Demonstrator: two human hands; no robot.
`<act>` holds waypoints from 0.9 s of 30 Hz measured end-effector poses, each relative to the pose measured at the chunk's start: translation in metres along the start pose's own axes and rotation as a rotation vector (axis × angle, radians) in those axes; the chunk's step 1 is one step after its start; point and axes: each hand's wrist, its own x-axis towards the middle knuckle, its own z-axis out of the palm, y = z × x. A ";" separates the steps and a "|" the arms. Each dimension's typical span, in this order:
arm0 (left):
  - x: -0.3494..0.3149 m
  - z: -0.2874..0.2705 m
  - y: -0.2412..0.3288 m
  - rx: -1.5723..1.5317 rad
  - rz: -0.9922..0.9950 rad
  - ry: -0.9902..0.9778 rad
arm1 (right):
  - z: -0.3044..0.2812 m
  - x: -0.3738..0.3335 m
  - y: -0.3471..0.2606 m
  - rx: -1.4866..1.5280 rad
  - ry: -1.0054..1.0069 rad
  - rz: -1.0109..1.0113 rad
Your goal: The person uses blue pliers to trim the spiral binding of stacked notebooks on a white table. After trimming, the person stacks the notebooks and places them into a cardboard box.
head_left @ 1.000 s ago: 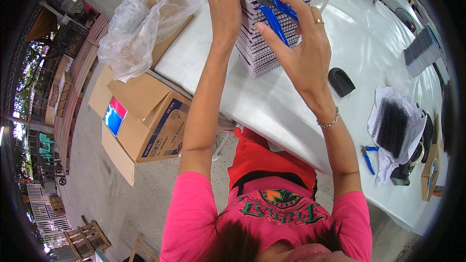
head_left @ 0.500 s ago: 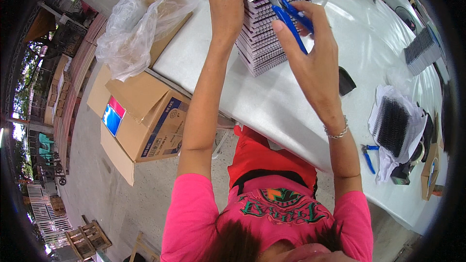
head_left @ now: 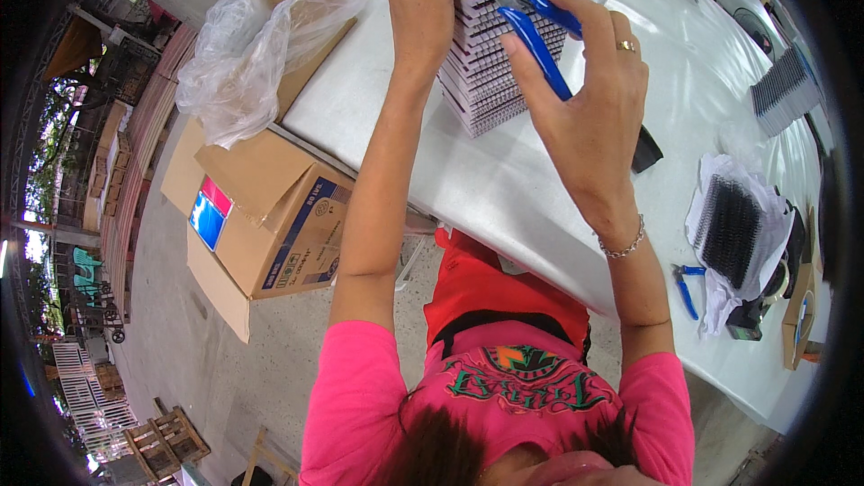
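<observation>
A tall stack of spiral-bound notebooks stands on the table at the top of the view, wire-bound edges toward me, with purple covers near its top. My left hand is against the stack's left side, its fingers bent round the edge; the upper frame edge cuts off part of them. My right hand holds wire cutters with blue handles between thumb and fingers. The handles are spread apart, and the cutters' tip is at the left end of a binding near the top of the stack.
The white table bears a black piece, more blue-handled cutters, black binding wires on white wrapping and another bound stack. At left are an open cardboard box and clear plastic.
The cutters' handles have spread wider in my right hand, and their tip has shifted slightly up and left. My left hand has stayed in place on the stack.
</observation>
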 end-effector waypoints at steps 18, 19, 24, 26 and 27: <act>0.000 0.002 0.000 -0.035 -0.012 0.007 | -0.002 0.003 0.006 0.012 -0.003 -0.024; 0.000 0.002 0.000 -0.036 -0.010 0.010 | -0.002 0.003 0.006 0.011 -0.007 -0.023; 0.000 0.003 0.000 -0.028 0.016 0.018 | 0.001 0.003 0.008 0.002 0.024 -0.073; 0.000 0.003 0.000 -0.047 -0.010 0.021 | 0.000 0.004 0.007 0.095 -0.033 -0.003; -0.001 0.003 0.000 -0.056 -0.023 0.023 | -0.001 0.003 0.005 0.206 -0.109 0.093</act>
